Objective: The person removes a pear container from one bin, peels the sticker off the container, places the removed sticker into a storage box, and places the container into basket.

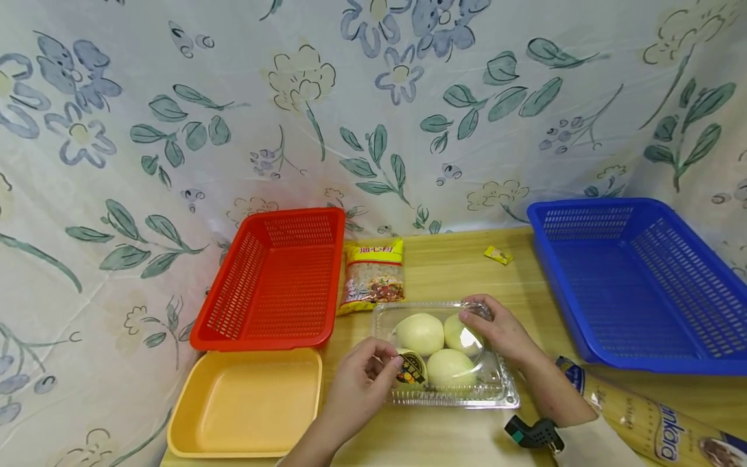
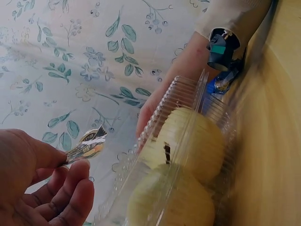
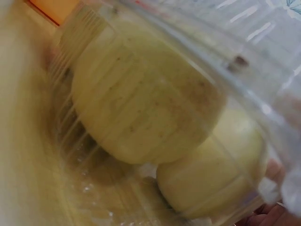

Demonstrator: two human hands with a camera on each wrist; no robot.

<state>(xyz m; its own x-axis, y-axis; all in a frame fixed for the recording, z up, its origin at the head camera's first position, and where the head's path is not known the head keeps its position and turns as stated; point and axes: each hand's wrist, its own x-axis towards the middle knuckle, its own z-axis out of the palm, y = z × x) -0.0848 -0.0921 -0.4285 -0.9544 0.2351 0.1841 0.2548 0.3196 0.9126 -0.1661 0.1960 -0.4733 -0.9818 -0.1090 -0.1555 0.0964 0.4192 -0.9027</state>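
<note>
A clear plastic clamshell box point(image 1: 496, 394) with several pale yellow-green pears point(image 1: 420, 333) inside sits on the table in front of me. My left hand point(image 1: 363, 383) pinches a round black-and-gold sticker point(image 1: 413, 368) between thumb and index finger. In the left wrist view the sticker point(image 2: 89, 145) is bent, its edge lifted clear of the lid. At the box's far right corner, my right hand point(image 1: 500, 329) grips the rim, thumb on top of the lid. The right wrist view looks closely through the box's side at two pears point(image 3: 146, 94).
On the left stand a red basket point(image 1: 292, 279) and a yellow tray point(image 1: 251, 402). A pasta bag point(image 1: 373, 275) lies behind the box, a small yellow packet point(image 1: 498, 255) farther right. A blue basket point(image 1: 618, 279) and a spaghetti pack point(image 1: 636, 415) are at the right.
</note>
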